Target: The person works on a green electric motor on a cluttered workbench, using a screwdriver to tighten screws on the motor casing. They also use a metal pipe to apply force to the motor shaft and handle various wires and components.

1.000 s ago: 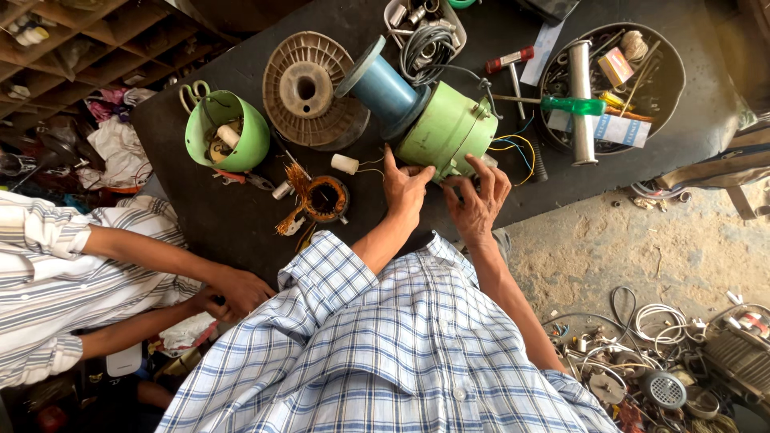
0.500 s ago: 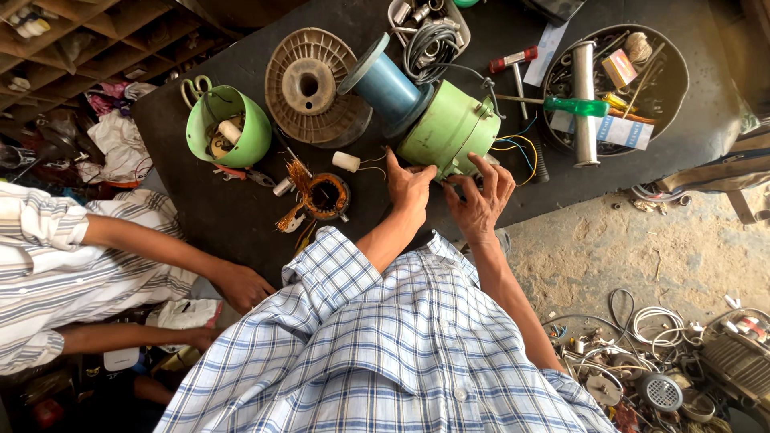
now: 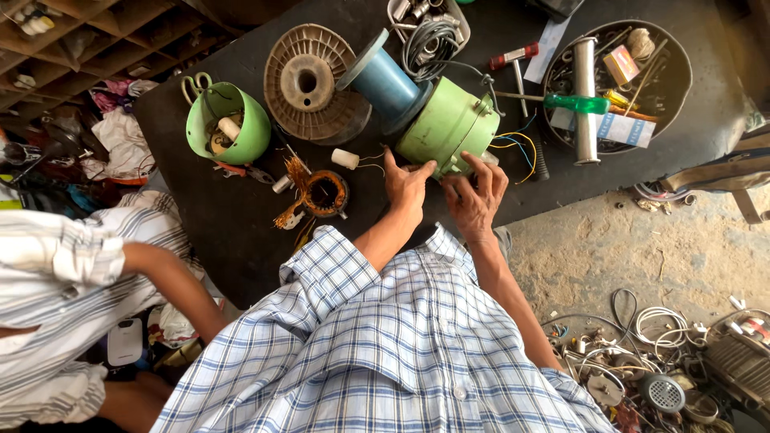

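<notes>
Two bare hands meet at the near end of a green motor housing that lies on its side on the dark workbench, in the single head view. The left hand rests with its fingers stretched loosely against the housing's lower edge, thumb tip on the green shell, not closed around anything. The right hand sits just beside it, fingers curled in toward the housing's end; whether it pinches something small there cannot be told. Yellow and blue wires trail from the housing to the right.

Touching the housing's far end is a blue spool, and left of that a brown ribbed reel lies flat. A green plastic cup holding small parts stands further left, with scissors behind it. Near the left hand lies a copper coil winding and a small white cylinder. A round tray of tools sits at the right, holding a green-handled screwdriver. Another person's striped sleeve shows at the left.
</notes>
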